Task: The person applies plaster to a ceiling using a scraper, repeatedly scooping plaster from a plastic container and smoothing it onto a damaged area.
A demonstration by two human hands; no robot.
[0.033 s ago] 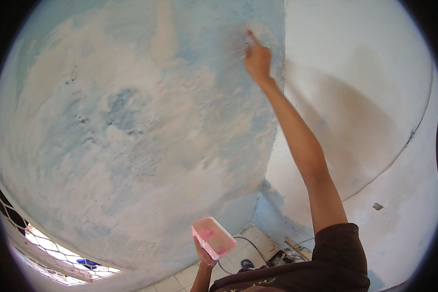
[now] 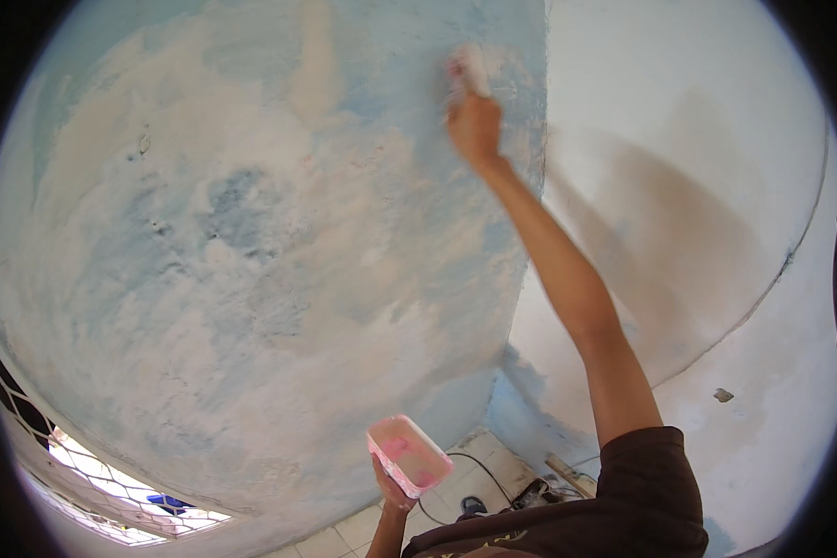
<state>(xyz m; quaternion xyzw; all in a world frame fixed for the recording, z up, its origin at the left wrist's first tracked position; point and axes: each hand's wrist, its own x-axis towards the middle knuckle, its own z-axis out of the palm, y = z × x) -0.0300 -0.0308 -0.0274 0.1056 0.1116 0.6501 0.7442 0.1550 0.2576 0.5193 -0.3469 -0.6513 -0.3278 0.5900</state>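
My right hand (image 2: 475, 127) reaches high up the wall, its fingers closed on a flat, pale putty scraper (image 2: 475, 69) with a pinkish smear. The scraper is against or very near the patchy blue wall (image 2: 279, 316), just left of the corner; blur hides its exact edge. Cream-white filler covers much of this wall in uneven swirls. Low in the view, my left hand (image 2: 394, 489) grips a pink rectangular plastic tub (image 2: 374, 441) from its left side and below. Whitish and pink residue coats the tub's inside.
A white wall (image 2: 660, 214) meets the blue one at the corner and carries my arm's shadow. At lower left is an opening with a metal grille (image 2: 112, 498). On the tiled floor (image 2: 358, 528) lie a dark cable (image 2: 488, 472), a wooden piece (image 2: 567, 472) and a dark shoe (image 2: 472, 506).
My right hand has shifted a little left and down, and the scraper has turned so that more of its flat face shows. My left hand and the tub stay nearly still.
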